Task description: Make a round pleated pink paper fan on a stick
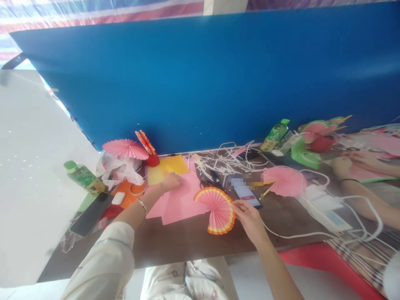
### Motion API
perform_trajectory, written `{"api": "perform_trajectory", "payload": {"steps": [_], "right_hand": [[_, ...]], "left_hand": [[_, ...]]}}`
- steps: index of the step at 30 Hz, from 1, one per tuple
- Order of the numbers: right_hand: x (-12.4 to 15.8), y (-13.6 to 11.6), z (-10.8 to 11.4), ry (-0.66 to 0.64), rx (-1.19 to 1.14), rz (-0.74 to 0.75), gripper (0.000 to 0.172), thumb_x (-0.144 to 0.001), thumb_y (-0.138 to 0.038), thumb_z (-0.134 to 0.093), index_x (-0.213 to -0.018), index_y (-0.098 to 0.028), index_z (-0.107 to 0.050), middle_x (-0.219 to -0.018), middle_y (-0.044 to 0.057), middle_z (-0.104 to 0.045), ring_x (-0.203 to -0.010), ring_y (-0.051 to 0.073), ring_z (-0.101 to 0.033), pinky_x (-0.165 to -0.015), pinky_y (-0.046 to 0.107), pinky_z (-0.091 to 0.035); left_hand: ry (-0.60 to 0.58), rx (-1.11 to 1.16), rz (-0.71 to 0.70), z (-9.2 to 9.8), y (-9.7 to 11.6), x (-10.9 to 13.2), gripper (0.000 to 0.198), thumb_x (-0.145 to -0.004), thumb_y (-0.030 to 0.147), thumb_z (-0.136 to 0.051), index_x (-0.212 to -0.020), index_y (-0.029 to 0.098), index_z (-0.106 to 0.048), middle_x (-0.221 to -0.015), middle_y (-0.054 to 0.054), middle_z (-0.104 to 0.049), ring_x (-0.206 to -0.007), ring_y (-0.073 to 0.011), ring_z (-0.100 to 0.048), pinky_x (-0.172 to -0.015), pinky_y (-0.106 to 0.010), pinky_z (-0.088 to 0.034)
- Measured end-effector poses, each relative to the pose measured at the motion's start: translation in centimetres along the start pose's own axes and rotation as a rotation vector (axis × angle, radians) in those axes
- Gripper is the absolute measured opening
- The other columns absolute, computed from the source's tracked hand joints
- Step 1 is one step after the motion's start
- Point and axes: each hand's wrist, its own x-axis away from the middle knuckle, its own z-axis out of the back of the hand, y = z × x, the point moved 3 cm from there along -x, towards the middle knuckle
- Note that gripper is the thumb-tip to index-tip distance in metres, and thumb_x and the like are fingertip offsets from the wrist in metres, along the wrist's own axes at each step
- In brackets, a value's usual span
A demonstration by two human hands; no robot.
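My right hand [249,216] pinches the right edge of a pleated pink paper fan with an orange and yellow rim [218,208], which lies on the brown table [187,239]. My left hand [170,181] is stretched forward, fingers curled down onto a stack of pink paper sheets [178,202], next to yellow sheets [171,166]. A thin bracelet sits on that wrist. A phone with a lit screen [246,193] lies just beyond my right hand.
A blue board [203,83] walls off the table's far side. Paper strips [231,160], a round pink fan [286,181], green bottles [83,177] [275,135], a dark phone [91,213], white cables and a power strip [325,212] lie about. Another person's arms [362,183] rest at right.
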Motion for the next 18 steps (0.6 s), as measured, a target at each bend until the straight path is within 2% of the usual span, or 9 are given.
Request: {"api": "perform_trajectory", "payload": {"steps": [4,8,10,12,13,15,16,18], "right_hand": [[-0.7,-0.3,-1.0,-0.044,0.05,0.001,0.033,-0.061,-0.042,-0.072,-0.079,-0.018,-0.058,-0.083,0.006,-0.063,-0.076,0.02,-0.059,-0.063,0.028,-0.048],[-1.9,-0.7,-2.5,-0.119,0.079,-0.054,0.036,-0.062,-0.041,-0.071,-0.088,-0.02,-0.056,-0.08,0.004,-0.064,-0.073,0.018,-0.06,-0.061,0.026,-0.046],[-3.0,-0.9,-3.7,-0.177,0.103,-0.054,0.041,-0.063,-0.039,-0.07,-0.096,-0.021,-0.054,-0.077,0.002,-0.064,-0.07,0.017,-0.061,-0.062,0.027,-0.045],[-4.7,-1.3,-5.4,-0.256,0.182,-0.028,0.044,-0.063,-0.038,-0.069,-0.1,-0.021,-0.053,-0.076,0.002,-0.065,-0.07,0.018,-0.061,-0.065,0.029,-0.045],[-5.7,-1.5,-6.5,-0.301,0.241,-0.013,0.043,-0.063,-0.037,-0.069,-0.099,-0.02,-0.053,-0.076,0.002,-0.066,-0.07,0.018,-0.062,-0.067,0.03,-0.045],[-7.7,-2.1,-8.9,-0.341,0.354,0.032,0.041,-0.065,-0.036,-0.066,-0.1,-0.019,-0.054,-0.079,0.005,-0.066,-0.073,0.02,-0.062,-0.071,0.034,-0.045],[-8.6,-2.4,-10.1,-0.321,0.399,0.069,0.041,-0.065,-0.036,-0.064,-0.101,-0.018,-0.053,-0.081,0.006,-0.066,-0.076,0.021,-0.062,-0.073,0.036,-0.045],[-9.8,-3.3,-12.6,-0.172,0.486,0.203,0.043,-0.065,-0.034,-0.063,-0.103,-0.017,-0.053,-0.089,0.009,-0.065,-0.084,0.024,-0.061,-0.08,0.039,-0.043]], "left_hand": [[0.038,0.052,0.024,0.6,0.5,-0.2,0.011,-0.077,0.008,-0.049,-0.074,0.014,-0.058,-0.083,-0.012,-0.062,-0.086,-0.0205,-0.057,-0.084,-0.035,-0.04],[0.233,0.146,0.232,2.3,0.0,1.4,0.023,-0.089,0.019,-0.03,-0.091,0.012,-0.052,-0.087,-0.013,-0.061,-0.081,-0.0212,-0.06,-0.074,-0.036,-0.045],[0.383,0.459,0.371,2.8,-0.4,3.0,0.026,-0.091,0.029,-0.028,-0.091,0.013,-0.049,-0.082,-0.01,-0.063,-0.072,-0.0188,-0.063,-0.067,-0.034,-0.049],[0.514,0.934,0.471,2.7,-0.5,4.8,0.028,-0.086,0.041,-0.04,-0.085,0.014,-0.047,-0.076,-0.008,-0.064,-0.064,-0.0174,-0.064,-0.063,-0.033,-0.051],[0.551,1.138,0.5,2.6,-0.5,5.6,0.031,-0.082,0.045,-0.047,-0.083,0.014,-0.046,-0.075,-0.008,-0.065,-0.062,-0.0176,-0.064,-0.063,-0.034,-0.052],[0.586,1.395,0.555,2.3,-0.2,7.0,0.037,-0.074,0.048,-0.059,-0.081,0.014,-0.046,-0.073,-0.009,-0.067,-0.062,-0.0189,-0.065,-0.063,-0.036,-0.053],[0.596,1.475,0.573,2.3,0.0,7.6,0.039,-0.071,0.047,-0.062,-0.081,0.013,-0.047,-0.074,-0.01,-0.067,-0.064,-0.0196,-0.066,-0.065,-0.037,-0.053],[0.621,1.576,0.618,2.2,0.4,8.5,0.039,-0.068,0.044,-0.067,-0.081,0.013,-0.049,-0.077,-0.011,-0.068,-0.069,-0.0206,-0.067,-0.07,-0.038,-0.053]]}}
